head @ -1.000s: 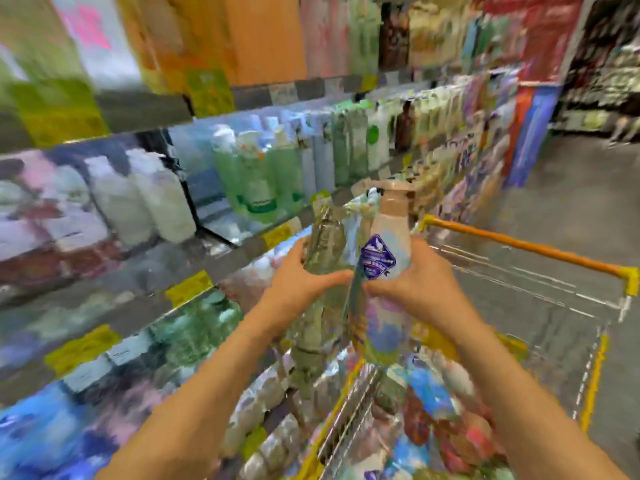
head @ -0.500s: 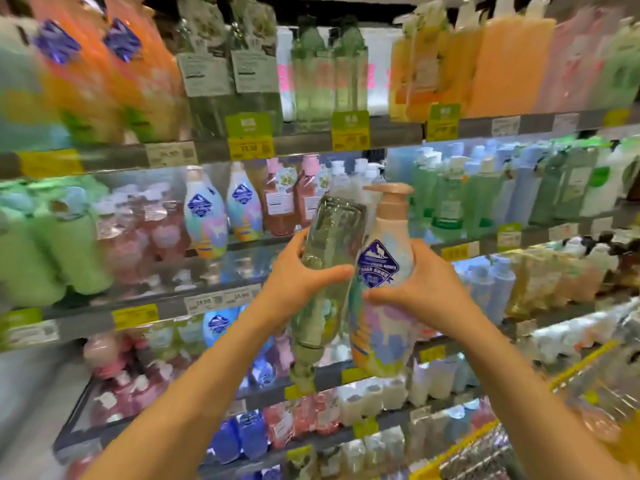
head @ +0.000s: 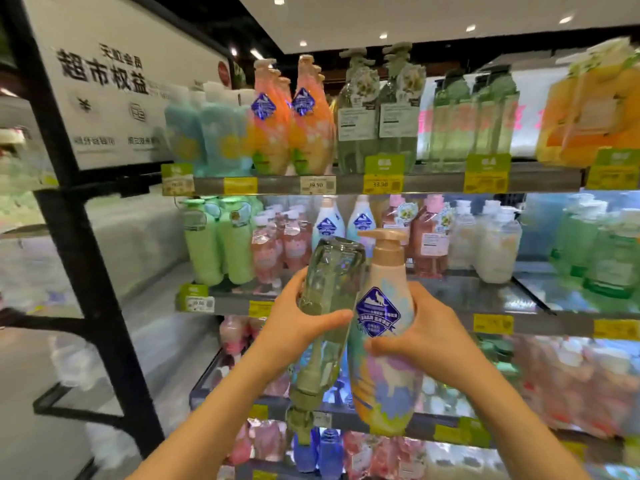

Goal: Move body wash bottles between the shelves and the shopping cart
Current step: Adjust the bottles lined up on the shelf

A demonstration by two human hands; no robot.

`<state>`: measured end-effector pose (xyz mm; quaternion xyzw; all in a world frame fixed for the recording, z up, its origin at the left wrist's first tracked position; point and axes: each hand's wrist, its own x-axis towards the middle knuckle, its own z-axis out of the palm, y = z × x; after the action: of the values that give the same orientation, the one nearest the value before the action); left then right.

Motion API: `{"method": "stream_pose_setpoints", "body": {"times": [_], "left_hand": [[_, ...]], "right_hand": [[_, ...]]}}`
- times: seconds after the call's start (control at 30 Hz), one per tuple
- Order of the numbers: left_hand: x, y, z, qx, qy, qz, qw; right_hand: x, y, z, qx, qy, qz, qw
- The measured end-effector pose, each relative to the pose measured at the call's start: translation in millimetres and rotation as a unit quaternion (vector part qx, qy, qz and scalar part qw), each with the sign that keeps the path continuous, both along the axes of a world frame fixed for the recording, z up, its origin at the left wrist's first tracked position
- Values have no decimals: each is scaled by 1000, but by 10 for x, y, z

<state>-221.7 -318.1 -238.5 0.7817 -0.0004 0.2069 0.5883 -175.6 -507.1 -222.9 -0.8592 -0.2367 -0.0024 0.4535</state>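
My left hand grips a clear green body wash bottle, held upside down with its pump pointing at the floor. My right hand holds a pastel bottle upright; it has a tan pump and a blue diamond label. The two bottles touch side by side in front of the shelves. The top shelf carries matching clear green bottles and orange bottles. The shopping cart is out of view.
The middle shelf holds green, pink and white pump bottles, and lower shelves carry more. A black metal frame with a white sign stands to the left at the aisle end. Grey floor lies below left.
My view has swung left from the cart to face the shelves, and the cart has dropped out of sight. Both hands keep the same two bottles held together.
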Motion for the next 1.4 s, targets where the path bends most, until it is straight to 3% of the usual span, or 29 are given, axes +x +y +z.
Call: {"method": "stream_pose_setpoints", "body": {"times": [0.4,0.93,1.4], "left_hand": [[255,522,179,-20,-36,8,999],[1783,702,273,-109,-57,19,992],[2338,1074,99,-156,-72,4,985]], "right_hand": [[384,531,136,27,-38,45,998],[2019,748,287,59,-73,49,994],[2795,1099,-142,93,-36,77,992]]}}
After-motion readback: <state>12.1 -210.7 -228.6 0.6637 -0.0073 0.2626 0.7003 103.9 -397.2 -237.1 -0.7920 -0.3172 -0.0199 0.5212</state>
